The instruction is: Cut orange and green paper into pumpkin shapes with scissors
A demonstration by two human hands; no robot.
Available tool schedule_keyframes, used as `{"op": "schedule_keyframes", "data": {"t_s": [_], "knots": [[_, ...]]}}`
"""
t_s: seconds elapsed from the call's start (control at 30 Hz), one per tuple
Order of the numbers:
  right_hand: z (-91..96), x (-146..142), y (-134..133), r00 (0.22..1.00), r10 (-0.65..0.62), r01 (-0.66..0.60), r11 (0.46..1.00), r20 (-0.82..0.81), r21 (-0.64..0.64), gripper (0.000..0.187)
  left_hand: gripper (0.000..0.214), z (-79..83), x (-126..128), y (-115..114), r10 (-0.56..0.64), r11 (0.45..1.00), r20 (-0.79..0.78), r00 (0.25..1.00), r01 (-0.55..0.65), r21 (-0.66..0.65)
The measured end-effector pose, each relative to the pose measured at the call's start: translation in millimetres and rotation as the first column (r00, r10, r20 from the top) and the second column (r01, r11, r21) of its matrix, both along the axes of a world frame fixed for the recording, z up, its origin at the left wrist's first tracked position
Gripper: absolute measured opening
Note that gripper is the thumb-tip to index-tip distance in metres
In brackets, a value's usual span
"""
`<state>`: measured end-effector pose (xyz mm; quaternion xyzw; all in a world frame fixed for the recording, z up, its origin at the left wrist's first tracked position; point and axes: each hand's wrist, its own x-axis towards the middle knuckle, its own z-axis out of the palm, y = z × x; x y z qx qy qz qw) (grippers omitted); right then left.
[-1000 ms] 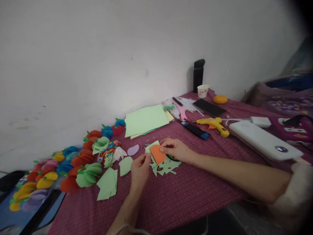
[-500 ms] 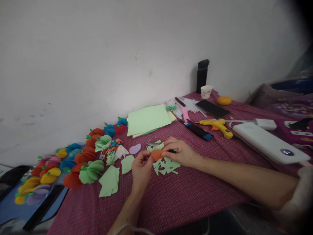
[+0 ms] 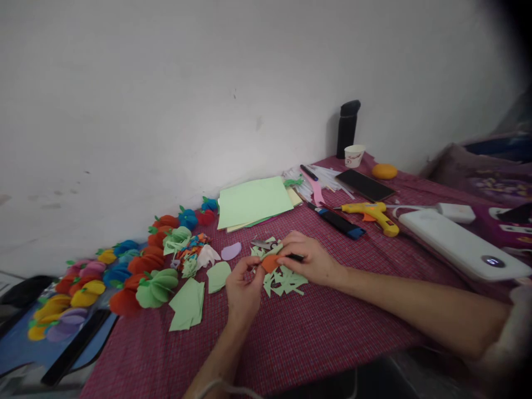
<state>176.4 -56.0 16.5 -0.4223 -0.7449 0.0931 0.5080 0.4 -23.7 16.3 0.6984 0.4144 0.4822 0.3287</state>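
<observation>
A small orange paper piece [image 3: 271, 263] is pinched between both my hands, with a light green paper piece [image 3: 272, 251] against its far side. My left hand [image 3: 244, 285] is closed on the left edge of the papers. My right hand [image 3: 311, 260] has its fingers closed on their right side. From between its fingers sticks a slim black pen-like stick [image 3: 296, 257], its other end hidden. Just beyond lie metal scissors [image 3: 261, 244], partly covered. Under my hands is a heap of light green paper scraps [image 3: 285, 282].
Cut green papers [image 3: 188, 305], a lilac piece [image 3: 231, 251] and colourful paper pumpkins [image 3: 157, 288] lie left. Green sheets [image 3: 253, 202] are stacked at the back. On the right are a yellow glue gun [image 3: 372, 210], white power bank [image 3: 461, 244], phone [image 3: 364, 185], paper cup [image 3: 354, 156] and black bottle [image 3: 347, 130].
The whole view has shifted slightly, so everything sits a little further right. Both hands keep their hold, and the orange paper is slightly more tilted between them.
</observation>
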Motion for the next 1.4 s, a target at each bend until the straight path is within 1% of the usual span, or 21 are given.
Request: {"op": "schedule_keyframes", "data": {"t_s": [0.1, 0.2, 0.27, 0.33, 0.43, 0.53, 0.63, 0.73, 0.87, 1.1, 1.4], "knots": [[4.4, 1.5, -1.1, 0.998, 0.023, -0.029, 0.993, 0.054, 0.11, 0.008, 0.009, -0.4, -1.6, -0.4, -0.02, 0.994, -0.025, 0.999, 0.022, 0.107], [5.2, 2.3, -1.7, 0.998, 0.022, -0.03, 0.99, 0.063, 0.137, 0.008, 0.01, -4.5, -3.0, 0.4, -0.029, 0.989, -0.022, 0.999, 0.032, 0.147], [3.7, 2.5, -1.7, 0.999, -0.003, -0.002, 0.994, 0.05, 0.11, 0.008, 0.011, -7.2, -3.1, 0.5, -0.028, 0.994, -0.003, 1.0, 0.029, 0.102], [1.8, 2.4, -1.7, 0.999, -0.034, 0.032, 0.997, 0.032, 0.068, 0.009, 0.014, -8.1, -2.4, -0.1, -0.034, 0.999, 0.02, 0.999, 0.033, 0.016], [0.6, 0.9, -2.3, 0.999, -0.049, 0.049, 0.999, -0.01, 0.001, 0.01, 0.017, -5.6, -0.5, -2.0, -0.041, 0.995, 0.05, 0.998, 0.045, -0.094], [1.6, -2.0, -3.9, 0.996, -0.047, 0.041, 0.996, -0.072, -0.078, 0.008, 0.018, -0.9, 1.3, -4.2, -0.038, 0.989, 0.067, 0.997, 0.047, -0.139], [1.5, -4.8, -4.7, 0.987, -0.068, 0.044, 0.986, -0.143, -0.162, 0.009, 0.019, 2.1, 2.6, -5.4, -0.061, 0.984, 0.072, 0.996, 0.072, -0.163], [-1.4, -6.1, -3.6, 0.976, -0.104, 0.062, 0.976, -0.194, -0.209, 0.012, 0.02, 2.9, 3.4, -5.6, -0.065, 0.978, 0.089, 0.994, 0.081, -0.19], [-5.0, -6.2, -1.7, 0.973, -0.114, 0.069, 0.974, -0.203, -0.217, 0.014, 0.021, 3.7, 3.4, -6.6, -0.068, 0.974, 0.067, 0.995, 0.081, -0.212], [-4.5, -6.0, -1.8, 0.971, -0.136, 0.089, 0.969, -0.197, -0.23, 0.015, 0.023, 3.2, 2.7, -6.6, -0.096, 0.974, 0.022, 0.995, 0.098, -0.205], [-8.2, -5.9, -0.2, 0.976, -0.133, 0.086, 0.963, -0.172, -0.254, 0.015, 0.025, 3.0, 2.4, -6.3, -0.091, 0.976, -0.004, 0.996, 0.088, -0.2]]}}
